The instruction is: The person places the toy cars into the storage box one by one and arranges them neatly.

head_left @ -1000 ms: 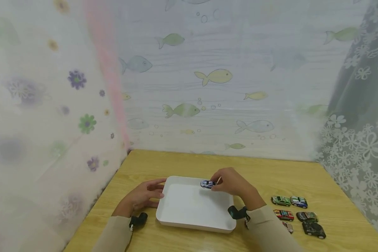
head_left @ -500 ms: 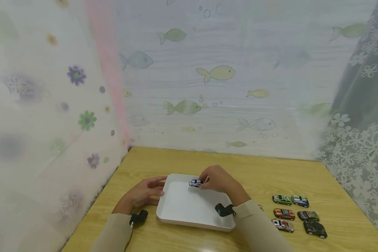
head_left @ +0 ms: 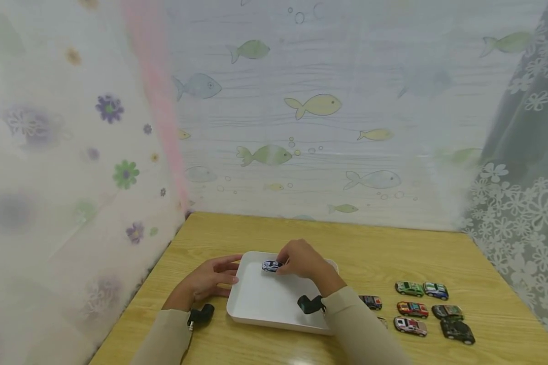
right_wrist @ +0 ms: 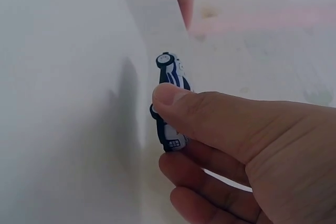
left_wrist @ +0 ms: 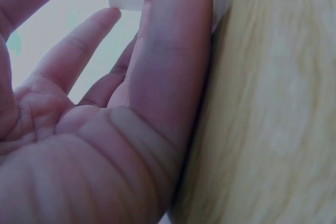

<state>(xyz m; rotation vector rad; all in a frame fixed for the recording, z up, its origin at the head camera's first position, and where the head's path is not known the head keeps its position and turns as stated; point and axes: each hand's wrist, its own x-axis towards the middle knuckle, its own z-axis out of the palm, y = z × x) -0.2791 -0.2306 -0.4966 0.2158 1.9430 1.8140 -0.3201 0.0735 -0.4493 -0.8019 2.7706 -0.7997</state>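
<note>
Between the left and right edges of the table (head_left: 370, 253), nearer the left, I have a shallow white tray (head_left: 274, 304). It looks like stiff, light plastic, and I judge its smooth floor would let wheels roll freely. Toward the table's right edge sit several other toy cars (head_left: 412, 309). At the tray's left side, the left hand (head_left: 212, 279) has its fingers relaxed and gripping nothing, the thumb against the rim. Over the tray's far part, the right hand (head_left: 303, 261) pinches a white-and-blue car (head_left: 271, 266), its thumb over one flank, close to a wheel. From my remote seat I can't tell whether the wheels touch the tray. I expect this car to be light, rigid and not fragile, though its glossy shell could slide and its wheels turn if pressed. I'd take hold across the body's two sides, above the wheels, with only mild pressure.
</note>
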